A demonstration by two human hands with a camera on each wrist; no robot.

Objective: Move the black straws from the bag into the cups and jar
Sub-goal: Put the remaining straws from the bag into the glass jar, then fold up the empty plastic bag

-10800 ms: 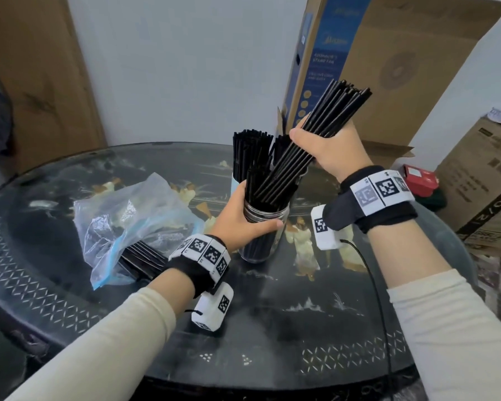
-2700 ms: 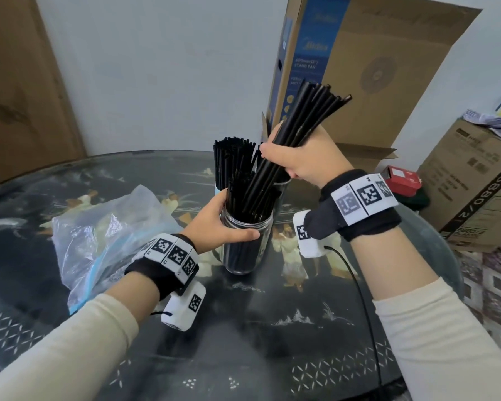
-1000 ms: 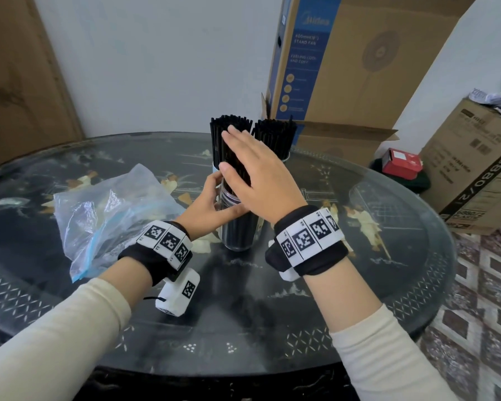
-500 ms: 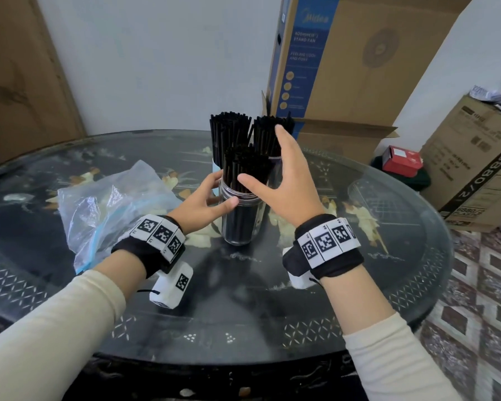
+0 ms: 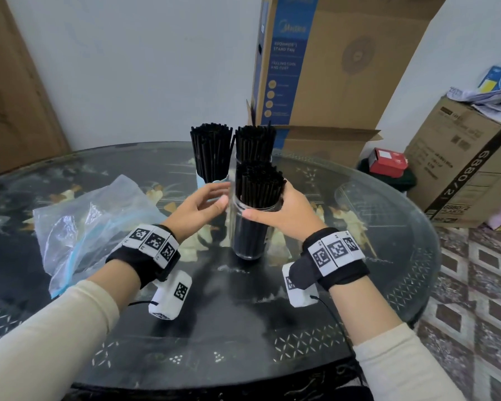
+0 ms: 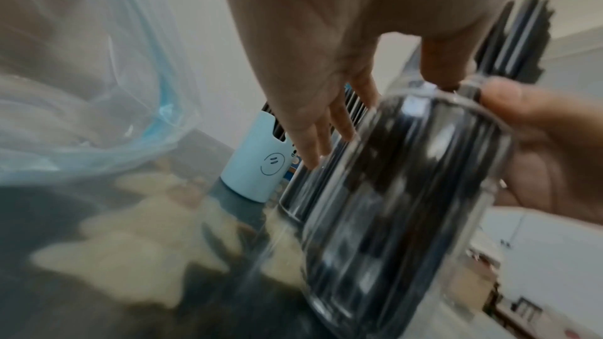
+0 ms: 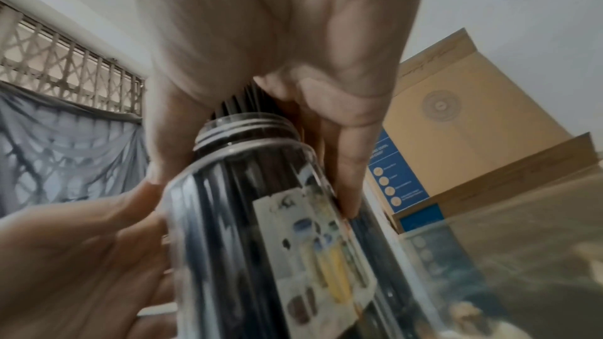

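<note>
A clear glass jar (image 5: 248, 238) packed with black straws (image 5: 256, 180) stands mid-table. My right hand (image 5: 287, 209) grips its neck, thumb in front and fingers round the far side; the right wrist view shows that grip on the jar (image 7: 244, 215). My left hand (image 5: 206, 202) hovers at the jar's left side with fingers straight and holds nothing. Behind stand a light blue cup (image 5: 207, 178) and a second cup, hidden by the jar, both full of straws (image 5: 255, 143). The clear plastic bag (image 5: 93, 224) lies crumpled at the left.
The round dark glass-topped table (image 5: 243, 328) has its edge near me. A tall cardboard fan box (image 5: 330, 68) leans on the wall behind the cups. More cardboard boxes (image 5: 460, 169) and a red box (image 5: 388, 160) sit off the table's right side.
My right hand has come off the straw tops and closed round the jar's neck. My left hand has let go of the jar and eased away to its left.
</note>
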